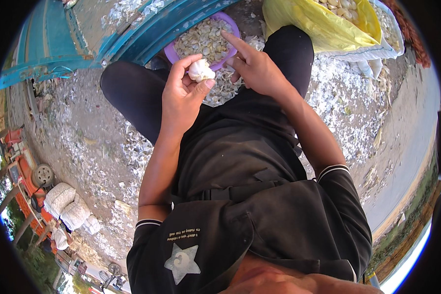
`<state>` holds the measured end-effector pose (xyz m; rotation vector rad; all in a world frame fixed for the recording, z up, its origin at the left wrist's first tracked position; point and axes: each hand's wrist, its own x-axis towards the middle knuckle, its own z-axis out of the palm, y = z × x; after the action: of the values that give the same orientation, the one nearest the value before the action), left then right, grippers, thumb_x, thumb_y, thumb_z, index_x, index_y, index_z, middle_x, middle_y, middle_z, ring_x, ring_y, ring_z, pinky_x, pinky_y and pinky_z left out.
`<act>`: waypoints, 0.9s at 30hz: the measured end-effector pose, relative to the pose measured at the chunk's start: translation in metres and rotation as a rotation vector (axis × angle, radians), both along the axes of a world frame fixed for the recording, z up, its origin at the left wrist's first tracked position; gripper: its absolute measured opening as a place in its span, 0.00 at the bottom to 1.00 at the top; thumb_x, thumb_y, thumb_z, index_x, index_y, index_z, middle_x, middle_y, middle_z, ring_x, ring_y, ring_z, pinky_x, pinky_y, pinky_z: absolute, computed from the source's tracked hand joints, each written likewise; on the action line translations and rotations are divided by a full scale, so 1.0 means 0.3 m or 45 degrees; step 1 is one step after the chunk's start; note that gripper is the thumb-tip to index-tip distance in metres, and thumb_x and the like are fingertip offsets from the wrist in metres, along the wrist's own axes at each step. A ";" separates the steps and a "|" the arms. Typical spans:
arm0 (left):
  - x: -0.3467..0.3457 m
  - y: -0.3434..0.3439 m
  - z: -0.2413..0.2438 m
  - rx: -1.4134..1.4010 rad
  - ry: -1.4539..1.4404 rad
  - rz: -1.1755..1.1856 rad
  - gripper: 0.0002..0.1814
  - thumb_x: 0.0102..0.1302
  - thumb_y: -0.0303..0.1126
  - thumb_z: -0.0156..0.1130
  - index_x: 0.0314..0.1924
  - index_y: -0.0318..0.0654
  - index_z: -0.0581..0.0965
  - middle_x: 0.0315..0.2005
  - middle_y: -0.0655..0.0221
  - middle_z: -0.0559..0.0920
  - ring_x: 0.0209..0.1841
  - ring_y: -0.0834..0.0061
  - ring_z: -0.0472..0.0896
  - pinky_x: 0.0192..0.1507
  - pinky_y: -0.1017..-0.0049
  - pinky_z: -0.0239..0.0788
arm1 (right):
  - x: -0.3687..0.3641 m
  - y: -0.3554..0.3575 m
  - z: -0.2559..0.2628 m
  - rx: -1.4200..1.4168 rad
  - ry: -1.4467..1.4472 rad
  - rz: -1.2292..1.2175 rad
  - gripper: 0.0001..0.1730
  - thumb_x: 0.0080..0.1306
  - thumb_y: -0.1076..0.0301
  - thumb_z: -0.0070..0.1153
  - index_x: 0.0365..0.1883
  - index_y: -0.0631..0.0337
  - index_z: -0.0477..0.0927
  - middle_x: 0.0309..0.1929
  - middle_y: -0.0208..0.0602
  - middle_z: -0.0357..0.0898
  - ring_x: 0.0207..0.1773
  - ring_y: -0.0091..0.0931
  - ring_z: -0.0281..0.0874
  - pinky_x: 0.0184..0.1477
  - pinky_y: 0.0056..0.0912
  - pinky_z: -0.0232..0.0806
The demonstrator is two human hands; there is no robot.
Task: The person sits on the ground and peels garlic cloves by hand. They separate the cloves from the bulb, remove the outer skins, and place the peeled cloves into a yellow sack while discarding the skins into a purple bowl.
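Note:
A white garlic bulb (pixel 200 70) is held between the thumb and fingers of my left hand (pixel 183 92), in front of my lap. My right hand (pixel 259 68) is to the right of it, index finger stretched out and the other fingers partly bent, with nothing seen in it. Beyond both hands, a purple plastic basin (pixel 236 27) holds many loose garlic cloves (pixel 204 40). The extended index finger overlaps the basin's right side in view; whether it touches anything there cannot be told.
A blue metal panel (pixel 147 40) borders the basin. At the upper right stand a yellow sack (pixel 294 22) and a white sack (pixel 391 53) of garlic. Garlic skins (pixel 330 92) litter the ground around my legs. Full sacks (pixel 68 205) and an orange vehicle (pixel 25 172) are at the far left.

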<state>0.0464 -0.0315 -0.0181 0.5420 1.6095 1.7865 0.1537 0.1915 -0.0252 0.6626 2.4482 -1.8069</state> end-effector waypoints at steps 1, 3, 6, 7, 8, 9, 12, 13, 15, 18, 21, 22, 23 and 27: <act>0.002 0.005 0.010 -0.004 0.019 -0.001 0.33 0.78 0.20 0.80 0.76 0.31 0.72 0.65 0.60 0.84 0.64 0.74 0.86 0.69 0.68 0.83 | 0.008 0.000 0.010 0.101 0.053 0.018 0.26 0.89 0.68 0.60 0.83 0.55 0.82 0.48 0.31 0.94 0.37 0.22 0.85 0.40 0.28 0.79; 0.011 0.010 0.009 -0.016 0.060 0.041 0.34 0.77 0.19 0.80 0.77 0.31 0.73 0.65 0.59 0.84 0.64 0.74 0.87 0.68 0.69 0.84 | 0.016 -0.011 0.036 0.099 0.191 -0.022 0.26 0.87 0.69 0.62 0.80 0.59 0.83 0.46 0.30 0.93 0.38 0.21 0.85 0.42 0.28 0.78; 0.024 0.009 -0.008 -0.046 0.123 0.094 0.36 0.75 0.17 0.82 0.78 0.31 0.75 0.65 0.60 0.86 0.63 0.75 0.88 0.64 0.71 0.85 | -0.001 -0.003 0.093 -0.152 0.206 -0.006 0.23 0.81 0.66 0.67 0.71 0.62 0.89 0.44 0.33 0.93 0.41 0.22 0.87 0.46 0.30 0.80; 0.023 0.006 -0.007 -0.061 0.143 0.065 0.38 0.74 0.17 0.82 0.79 0.31 0.75 0.65 0.60 0.86 0.64 0.74 0.88 0.65 0.70 0.85 | -0.004 -0.002 0.103 -0.225 0.168 0.028 0.22 0.79 0.65 0.68 0.67 0.62 0.91 0.43 0.35 0.93 0.42 0.22 0.88 0.47 0.32 0.81; 0.022 0.002 -0.006 -0.075 0.164 0.035 0.39 0.73 0.16 0.83 0.80 0.31 0.75 0.66 0.60 0.86 0.64 0.74 0.88 0.66 0.70 0.85 | -0.007 -0.015 0.106 -0.193 0.195 0.038 0.20 0.78 0.67 0.68 0.65 0.63 0.92 0.42 0.31 0.90 0.42 0.20 0.85 0.47 0.30 0.78; 0.019 -0.003 -0.002 -0.091 0.197 0.011 0.38 0.73 0.17 0.84 0.79 0.31 0.77 0.65 0.60 0.87 0.63 0.74 0.89 0.65 0.70 0.86 | -0.012 -0.037 0.110 -0.163 0.225 0.047 0.18 0.77 0.69 0.68 0.63 0.63 0.92 0.40 0.27 0.87 0.41 0.18 0.82 0.47 0.28 0.76; 0.015 -0.014 0.003 -0.124 0.269 -0.037 0.35 0.72 0.18 0.85 0.75 0.31 0.81 0.63 0.61 0.90 0.61 0.75 0.90 0.63 0.70 0.87 | -0.008 -0.052 0.128 -0.194 0.204 0.038 0.16 0.75 0.71 0.69 0.59 0.64 0.93 0.37 0.22 0.82 0.40 0.16 0.77 0.45 0.27 0.72; 0.016 -0.017 0.001 -0.125 0.272 -0.037 0.34 0.71 0.19 0.86 0.74 0.31 0.82 0.62 0.61 0.91 0.60 0.75 0.90 0.62 0.70 0.87 | -0.008 -0.054 0.133 -0.225 0.179 0.030 0.16 0.74 0.71 0.69 0.58 0.64 0.92 0.36 0.22 0.81 0.40 0.15 0.76 0.44 0.27 0.71; 0.022 -0.020 -0.003 -0.128 0.295 -0.024 0.33 0.69 0.20 0.88 0.72 0.32 0.84 0.60 0.62 0.92 0.56 0.77 0.91 0.59 0.72 0.87 | -0.003 -0.063 0.131 -0.282 0.179 0.016 0.14 0.73 0.70 0.70 0.54 0.64 0.92 0.35 0.21 0.80 0.39 0.15 0.75 0.42 0.28 0.70; 0.034 -0.018 -0.004 -0.149 0.333 -0.001 0.32 0.66 0.21 0.90 0.69 0.34 0.87 0.58 0.64 0.94 0.49 0.81 0.91 0.53 0.74 0.86 | 0.003 -0.088 0.115 -0.221 0.223 -0.007 0.12 0.71 0.70 0.71 0.51 0.63 0.90 0.35 0.23 0.81 0.38 0.15 0.74 0.40 0.29 0.68; 0.040 -0.019 -0.002 -0.176 0.317 0.002 0.31 0.66 0.22 0.90 0.67 0.35 0.87 0.58 0.66 0.94 0.49 0.82 0.90 0.52 0.74 0.86 | 0.003 -0.108 0.094 -0.136 0.283 -0.027 0.10 0.71 0.70 0.71 0.49 0.63 0.89 0.34 0.25 0.80 0.37 0.16 0.73 0.39 0.29 0.67; 0.040 -0.018 -0.003 -0.169 0.302 0.005 0.30 0.67 0.22 0.90 0.67 0.35 0.87 0.57 0.66 0.94 0.48 0.82 0.90 0.52 0.74 0.86 | 0.002 -0.113 0.090 -0.117 0.304 -0.033 0.10 0.71 0.70 0.71 0.49 0.62 0.89 0.33 0.25 0.80 0.36 0.16 0.73 0.38 0.29 0.67; 0.039 -0.017 -0.004 -0.163 0.286 0.009 0.29 0.67 0.22 0.90 0.66 0.35 0.87 0.57 0.67 0.94 0.48 0.82 0.91 0.52 0.74 0.86 | 0.000 -0.118 0.088 -0.118 0.308 -0.040 0.10 0.71 0.70 0.71 0.48 0.62 0.89 0.33 0.25 0.80 0.36 0.16 0.73 0.38 0.29 0.67; 0.040 -0.027 -0.016 -0.107 0.091 -0.007 0.29 0.71 0.22 0.88 0.68 0.33 0.83 0.56 0.67 0.93 0.52 0.81 0.91 0.55 0.74 0.86 | 0.002 -0.130 0.070 -0.007 0.354 -0.036 0.08 0.74 0.71 0.70 0.48 0.62 0.90 0.33 0.25 0.80 0.36 0.15 0.72 0.38 0.29 0.67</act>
<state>0.0586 -0.0397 -0.0230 0.5766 1.7219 1.7046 0.1543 0.1525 -0.0041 0.4759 2.6111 -2.0409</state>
